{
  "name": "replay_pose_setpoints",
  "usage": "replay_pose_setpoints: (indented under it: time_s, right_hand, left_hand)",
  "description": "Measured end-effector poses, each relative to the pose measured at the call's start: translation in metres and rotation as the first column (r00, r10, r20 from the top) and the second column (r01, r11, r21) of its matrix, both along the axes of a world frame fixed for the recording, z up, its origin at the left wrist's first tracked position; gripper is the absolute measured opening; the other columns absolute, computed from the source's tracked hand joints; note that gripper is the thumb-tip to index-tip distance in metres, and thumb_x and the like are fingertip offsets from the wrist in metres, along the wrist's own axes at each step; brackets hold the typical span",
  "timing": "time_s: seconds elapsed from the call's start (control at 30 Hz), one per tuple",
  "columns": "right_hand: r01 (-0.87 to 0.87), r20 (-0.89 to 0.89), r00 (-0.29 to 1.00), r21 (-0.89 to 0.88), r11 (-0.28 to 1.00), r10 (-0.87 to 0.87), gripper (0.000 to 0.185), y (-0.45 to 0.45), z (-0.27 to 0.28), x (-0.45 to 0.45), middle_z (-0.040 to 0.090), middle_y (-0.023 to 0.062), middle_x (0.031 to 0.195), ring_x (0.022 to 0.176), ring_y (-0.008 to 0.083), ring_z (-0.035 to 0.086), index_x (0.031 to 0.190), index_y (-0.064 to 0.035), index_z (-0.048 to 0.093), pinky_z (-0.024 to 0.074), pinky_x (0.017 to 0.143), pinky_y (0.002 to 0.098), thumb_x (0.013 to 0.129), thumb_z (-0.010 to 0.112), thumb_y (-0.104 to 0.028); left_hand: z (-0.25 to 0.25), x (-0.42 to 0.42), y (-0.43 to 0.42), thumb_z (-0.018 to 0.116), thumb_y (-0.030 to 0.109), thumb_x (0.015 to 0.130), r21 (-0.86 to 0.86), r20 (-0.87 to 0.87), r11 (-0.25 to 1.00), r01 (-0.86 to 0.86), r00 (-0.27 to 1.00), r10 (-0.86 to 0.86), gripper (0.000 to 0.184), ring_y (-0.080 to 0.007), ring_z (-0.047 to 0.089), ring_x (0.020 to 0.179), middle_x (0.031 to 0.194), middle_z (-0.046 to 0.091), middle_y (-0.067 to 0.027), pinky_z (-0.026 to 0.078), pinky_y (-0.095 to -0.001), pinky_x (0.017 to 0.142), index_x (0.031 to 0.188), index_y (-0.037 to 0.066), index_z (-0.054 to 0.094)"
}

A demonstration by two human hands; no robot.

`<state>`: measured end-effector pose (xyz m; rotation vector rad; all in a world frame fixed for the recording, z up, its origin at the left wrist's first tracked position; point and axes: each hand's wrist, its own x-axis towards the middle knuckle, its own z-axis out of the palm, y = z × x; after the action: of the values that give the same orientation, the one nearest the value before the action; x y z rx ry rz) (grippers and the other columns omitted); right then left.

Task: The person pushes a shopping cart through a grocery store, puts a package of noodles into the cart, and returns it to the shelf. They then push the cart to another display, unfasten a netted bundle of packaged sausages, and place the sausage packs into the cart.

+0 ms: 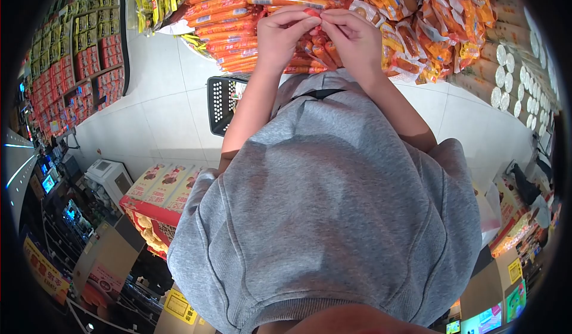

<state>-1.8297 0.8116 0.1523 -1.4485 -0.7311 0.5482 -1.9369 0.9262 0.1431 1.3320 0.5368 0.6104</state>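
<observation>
At the top middle, my left hand (281, 35) and my right hand (354, 38) meet at the fingertips. Both hands pinch the gathered red top of a netted bag (322, 50), which hangs between them and holds several orange sausages. Part of the bag is hidden behind my fingers and wrists. Behind and left of my hands lie stacked orange wrapped sausages (226, 22) with white labels. Loose packs in orange and clear wrapping (438, 27) are heaped to the right of my right hand.
A black basket (215, 106) stands on the tiled floor (161, 104) left of my body. Racks of small packets (74, 66) are at the left, yellow packs (156, 0) at the top left, white-ended rolls (505, 81) at the right. Boxes (164, 185) stand lower left. A person (541, 212) is far right.
</observation>
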Motion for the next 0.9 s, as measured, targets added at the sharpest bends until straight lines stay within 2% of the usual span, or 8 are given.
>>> replay_pose_setpoints:
  time_s: [0.07, 0.17, 0.27, 0.37, 0.57, 0.67, 0.77, 0.9]
  right_hand:
    - [-0.027, -0.146, 0.989, 0.06, 0.998, 0.036, 0.015, 0.002, -0.009, 0.002, 0.067, 0.01, 0.102, 0.092, 0.0151, 0.067, 0.1, 0.0029, 0.069, 0.0546, 0.083, 0.0245, 0.085, 0.066, 0.001]
    - [-0.061, -0.279, 0.956, 0.113, 0.992, 0.091, 0.016, 0.004, -0.011, 0.003, 0.066, 0.0108, 0.104, 0.094, 0.0163, 0.066, 0.102, 0.0055, 0.067, 0.0539, 0.087, 0.0254, 0.086, 0.065, 0.003]
    - [-0.07, -0.333, 0.935, 0.163, 0.984, 0.121, 0.015, 0.005, -0.007, 0.002, 0.066, 0.0108, 0.103, 0.093, 0.0161, 0.066, 0.1, 0.0059, 0.066, 0.0532, 0.088, 0.0251, 0.086, 0.066, 0.002]
    - [-0.062, -0.313, 0.945, 0.099, 0.993, 0.09, 0.012, 0.005, -0.012, 0.003, 0.065, 0.0103, 0.103, 0.092, 0.015, 0.066, 0.098, 0.0048, 0.066, 0.0537, 0.086, 0.0247, 0.086, 0.066, 0.002]
    - [-0.009, -0.236, 0.971, 0.144, 0.99, 0.043, 0.011, 0.009, -0.014, 0.0, 0.065, 0.0083, 0.101, 0.092, 0.0135, 0.066, 0.095, 0.0024, 0.063, 0.0544, 0.082, 0.0245, 0.085, 0.068, 0.002]
    - [0.022, -0.243, 0.97, 0.082, 0.996, -0.002, 0.014, 0.009, -0.013, 0.004, 0.065, 0.007, 0.098, 0.091, 0.0133, 0.065, 0.095, 0.0017, 0.059, 0.0539, 0.083, 0.0241, 0.084, 0.068, 0.003]
    - [0.036, -0.283, 0.959, 0.122, 0.992, 0.0, 0.015, 0.01, -0.018, 0.007, 0.064, 0.006, 0.095, 0.09, 0.0128, 0.064, 0.095, 0.0011, 0.057, 0.0536, 0.083, 0.024, 0.084, 0.068, 0.003]
    - [0.014, -0.362, 0.932, 0.097, 0.995, 0.022, 0.017, 0.009, -0.012, 0.013, 0.063, 0.0055, 0.094, 0.09, 0.0119, 0.064, 0.094, 0.0007, 0.057, 0.0534, 0.082, 0.0237, 0.083, 0.068, 0.004]
  left_hand:
    - [-0.003, 0.002, 0.0, 0.071, -0.006, 0.08, 0.154, -0.046, 0.987, -0.056, 0.997, 0.064, 0.014, -0.0149, 0.065, 0.072, 0.093, 0.065, -0.0116, 0.053, -0.0243, 0.063, 0.093, -0.006, 0.066]
    - [0.005, 0.007, -0.007, 0.075, -0.004, 0.077, -0.145, 0.11, 0.983, -0.113, 0.985, 0.13, 0.014, -0.0098, 0.063, 0.076, 0.087, 0.066, -0.0089, 0.052, -0.0206, 0.067, 0.077, -0.001, 0.062]
    - [-0.004, 0.009, -0.004, 0.074, -0.006, 0.077, -0.067, 0.129, 0.987, -0.147, 0.979, 0.155, 0.025, -0.0075, 0.061, 0.075, 0.085, 0.064, -0.0075, 0.051, -0.0196, 0.066, 0.077, 0.005, 0.051]
    - [-0.004, 0.011, -0.005, 0.071, -0.007, 0.08, -0.093, 0.091, 0.988, -0.126, 0.987, 0.134, 0.026, -0.0072, 0.06, 0.076, 0.086, 0.063, -0.0067, 0.051, -0.0194, 0.067, 0.085, 0.005, 0.049]
    - [0.001, 0.011, -0.002, 0.065, -0.007, 0.084, -0.2, 0.112, 0.979, -0.026, 0.992, 0.05, 0.023, -0.0103, 0.061, 0.083, 0.092, 0.062, -0.0051, 0.053, -0.0227, 0.073, 0.1, 0.002, 0.052]
    - [-0.002, 0.011, -0.003, 0.066, -0.005, 0.084, -0.175, 0.129, 0.985, 0.001, 0.991, 0.022, 0.027, -0.0127, 0.063, 0.083, 0.094, 0.064, -0.0067, 0.053, -0.0247, 0.074, 0.108, 0.001, 0.054]
    - [-0.004, 0.011, -0.004, 0.067, -0.006, 0.083, -0.149, 0.125, 0.989, 0.003, 0.992, 0.016, 0.032, -0.013, 0.063, 0.086, 0.097, 0.064, -0.0078, 0.053, -0.0251, 0.079, 0.112, 0.0, 0.054]
    - [-0.001, 0.01, -0.008, 0.068, -0.007, 0.082, -0.012, 0.072, 0.999, 0.041, 0.997, -0.04, 0.037, -0.0129, 0.062, 0.088, 0.1, 0.064, -0.0088, 0.053, -0.0257, 0.082, 0.115, -0.001, 0.053]
